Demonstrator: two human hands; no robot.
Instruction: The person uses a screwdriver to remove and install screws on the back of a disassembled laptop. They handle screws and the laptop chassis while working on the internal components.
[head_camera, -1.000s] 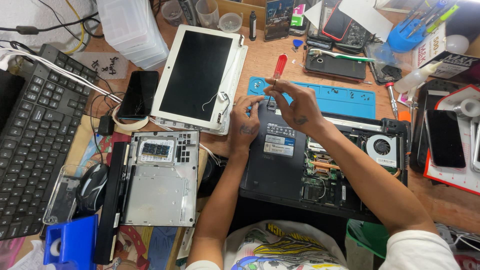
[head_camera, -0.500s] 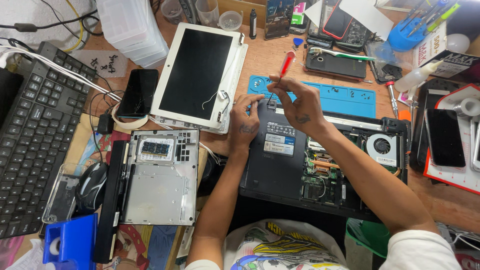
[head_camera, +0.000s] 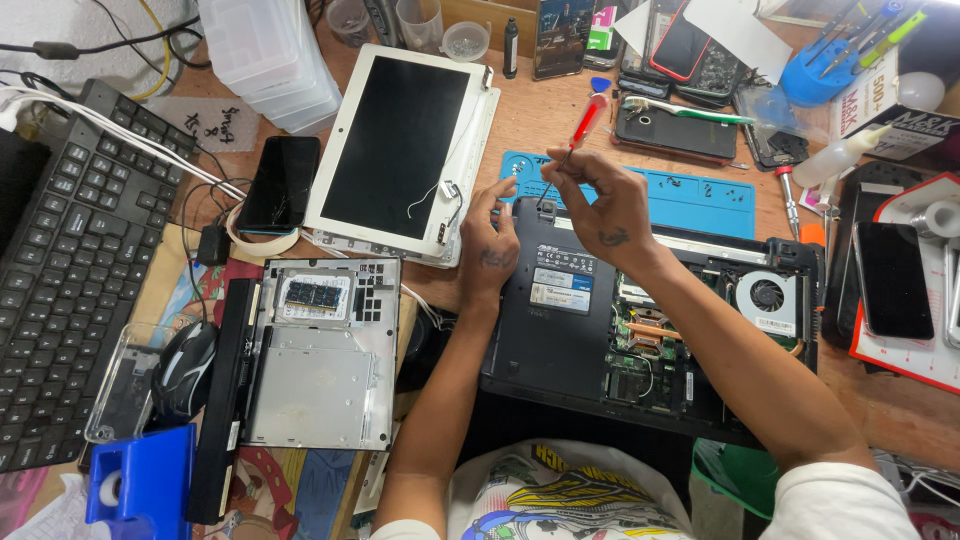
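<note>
An opened black laptop base (head_camera: 600, 330) lies in front of me, its fan and circuit board bare on the right side. My right hand (head_camera: 600, 205) grips a red-handled screwdriver (head_camera: 583, 125), tip down at the laptop's upper left corner. My left hand (head_camera: 490, 240) rests at that same corner, fingers curled beside the screwdriver tip and touching the case edge; I cannot tell whether it pinches anything.
A white-framed screen panel (head_camera: 400, 150) lies left of the laptop, a removed grey bottom cover (head_camera: 320, 350) below it. A black keyboard (head_camera: 70, 270), a mouse (head_camera: 185, 365), phones (head_camera: 282, 185), a blue work mat (head_camera: 690, 200) and tool clutter surround the work.
My right hand has shifted the screwdriver slightly, its handle now leaning more to the upper right. My left hand stays at the laptop corner.
</note>
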